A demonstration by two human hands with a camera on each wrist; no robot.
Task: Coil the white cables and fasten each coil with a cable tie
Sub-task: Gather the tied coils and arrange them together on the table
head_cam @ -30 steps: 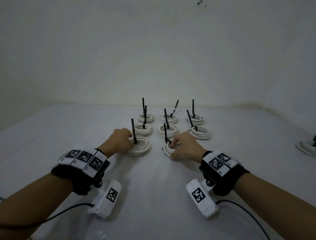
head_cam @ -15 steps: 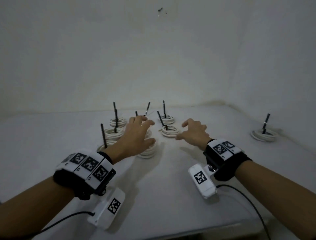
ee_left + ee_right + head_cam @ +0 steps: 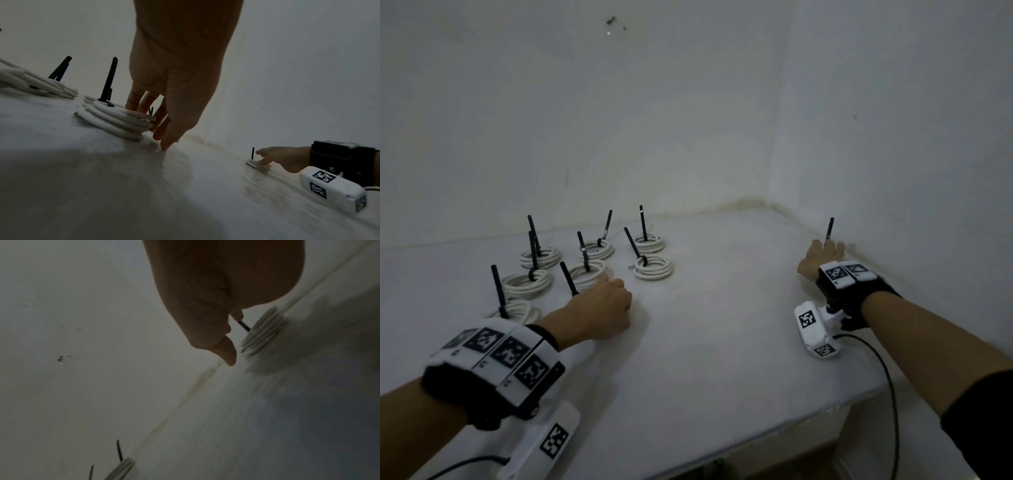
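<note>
white walls meet in a corner behind a pale white counter (image 3: pixel 722 342), seen from the head view. on its left side sits a cluster of coiled white cables (image 3: pixel 654 269), each one already cinched by a black cable tie (image 3: pixel 632 244) whose tail stands up. eight coils show there, the nearest partly hidden under the left hand (image 3: pixel 602 308), which rests over it with fingers curled. well apart, near the far right wall, the right hand (image 3: pixel 822 258) reaches over a lone tied coil whose black tie tail (image 3: pixel 829 231) pokes up past the fingers.

from the left wrist view, the left hand (image 3: pixel 174 97) has its fingers (image 3: pixel 135 100) reaching down against the edge of the stacked white coil (image 3: pixel 115 120); they touch it, but a real grip cannot be told. the lone coil (image 3: pixel 258 164) shows small at the right, under the right hand (image 3: pixel 281 159), whose fingers are extended onto it.

from the right wrist view, the picture is dim; the right hand (image 3: pixel 216 305) hovers just beside the lone coil (image 3: pixel 262 332), fingers loosely bent and not clearly clasping it.

no loose, uncoiled cable shows anywhere, so the coiling and tying look finished; what is left seems to be bringing the stray coil to the group.
</note>
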